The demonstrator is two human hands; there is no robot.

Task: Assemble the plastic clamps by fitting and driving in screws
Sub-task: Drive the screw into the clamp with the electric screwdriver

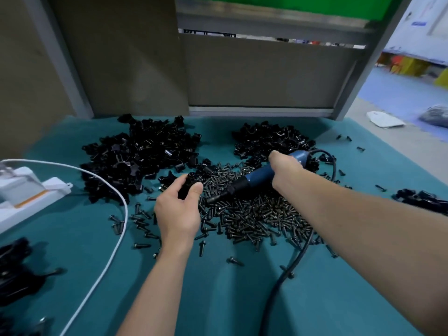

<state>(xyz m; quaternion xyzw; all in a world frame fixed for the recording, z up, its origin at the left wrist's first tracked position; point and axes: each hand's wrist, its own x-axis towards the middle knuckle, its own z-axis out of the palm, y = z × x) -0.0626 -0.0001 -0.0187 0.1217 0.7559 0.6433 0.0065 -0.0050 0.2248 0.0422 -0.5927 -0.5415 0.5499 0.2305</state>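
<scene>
At the centre of the frame, the left hand [178,212] pinches a black clamp piece [188,186] between curled fingers and thumb, holding it over the left edge of a broad heap of dark screws [254,214]. Right of centre, the right hand [284,166] wraps tightly round the blue body of an electric screwdriver [259,174], which slants down to the left so that its black nose ends just beside the left thumb. Whether the bit touches the clamp piece or a screw is hard to tell, since the dark parts blur together there. A black cord [286,270] leaves the rear of the tool, loops round behind the right forearm and runs down to the bottom edge.

Above and left of the hands lies a large pile of black clamp parts [140,156]; a smaller pile [274,139] sits above the right hand, touching the screws. Loose screws scatter outward across the teal table cover [218,299]. At the left edge stands a white device [26,190], and a white cable [114,190] arcs from it down to the bottom of the frame. More black parts [17,270] cluster at lower left, and another group [421,198] lies at the right edge. Grey panels [254,76] close off the back of the table.
</scene>
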